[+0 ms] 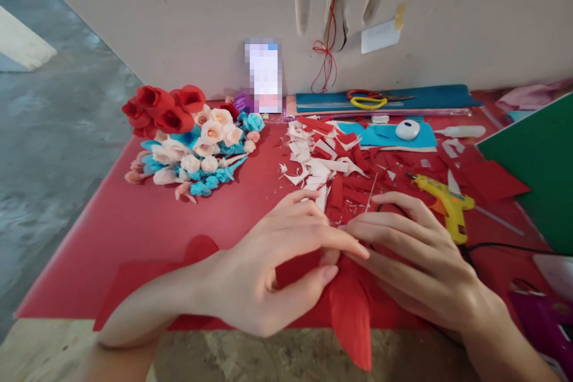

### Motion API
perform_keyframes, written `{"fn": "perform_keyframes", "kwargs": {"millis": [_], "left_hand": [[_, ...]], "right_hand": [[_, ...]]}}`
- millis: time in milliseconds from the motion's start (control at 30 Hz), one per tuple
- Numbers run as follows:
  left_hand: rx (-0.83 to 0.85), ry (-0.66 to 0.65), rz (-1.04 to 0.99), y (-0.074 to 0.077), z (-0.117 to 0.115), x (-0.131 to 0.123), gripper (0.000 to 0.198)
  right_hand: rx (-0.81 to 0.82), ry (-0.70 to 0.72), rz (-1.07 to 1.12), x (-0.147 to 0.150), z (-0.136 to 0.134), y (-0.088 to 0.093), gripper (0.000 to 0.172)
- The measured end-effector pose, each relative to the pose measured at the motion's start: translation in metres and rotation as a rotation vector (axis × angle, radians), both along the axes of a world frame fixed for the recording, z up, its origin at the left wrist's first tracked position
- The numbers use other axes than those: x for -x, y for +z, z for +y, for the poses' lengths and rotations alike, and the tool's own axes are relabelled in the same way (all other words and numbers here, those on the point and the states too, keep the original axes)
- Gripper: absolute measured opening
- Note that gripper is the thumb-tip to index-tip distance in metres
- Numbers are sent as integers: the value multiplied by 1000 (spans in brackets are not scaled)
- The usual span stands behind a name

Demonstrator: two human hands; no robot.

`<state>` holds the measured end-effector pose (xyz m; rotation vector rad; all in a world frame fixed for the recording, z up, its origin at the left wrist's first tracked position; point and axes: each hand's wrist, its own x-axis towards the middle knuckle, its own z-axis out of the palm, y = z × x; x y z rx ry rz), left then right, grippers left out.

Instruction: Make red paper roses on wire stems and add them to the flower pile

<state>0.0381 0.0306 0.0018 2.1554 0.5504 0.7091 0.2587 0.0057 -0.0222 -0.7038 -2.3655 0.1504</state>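
Observation:
A red crepe-paper petal (351,316) hangs between my hands, its lower end reaching past the table's front edge. My left hand (273,262) has its thumb and fingers curled at the petal's upper left, with the index finger stretched across to the other hand. From the other side, my right hand (421,256) closes its fingers on the petal's upper end; its thumb is hidden. The petal's top is covered by the fingers. Under my left wrist lies more red paper (134,280), with a rounded red piece (201,248) beside it.
Paper flowers (210,137) are heaped at the left back. Red and white scraps (322,155) lie beyond my hands. A yellow glue gun (447,200) with a black cord lies right. Scissors (369,100), a white earphone case (407,129), a phone (264,77) and a green board (537,167) surround these.

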Motion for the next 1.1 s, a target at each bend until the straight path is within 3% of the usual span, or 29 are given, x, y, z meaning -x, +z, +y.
{"fn": "perform_keyframes", "kwargs": {"millis": [400, 600, 867, 1000, 1100], "left_hand": [[99, -4, -46, -3, -1, -2, 23], [205, -118, -123, -6, -1, -2, 24], [226, -229, -73, -2, 3, -3, 25], [276, -166, -178, -10, 9, -3, 28], [216, -105, -261, -20, 14, -4, 27]], "right_hand": [[61, 15, 16, 3, -1, -2, 12], [137, 53, 32, 4, -2, -1, 12], [150, 73, 24, 5, 1, 0, 13], [119, 72, 37, 3, 1, 0, 13], [102, 54, 85, 3, 1, 0, 15]]}}
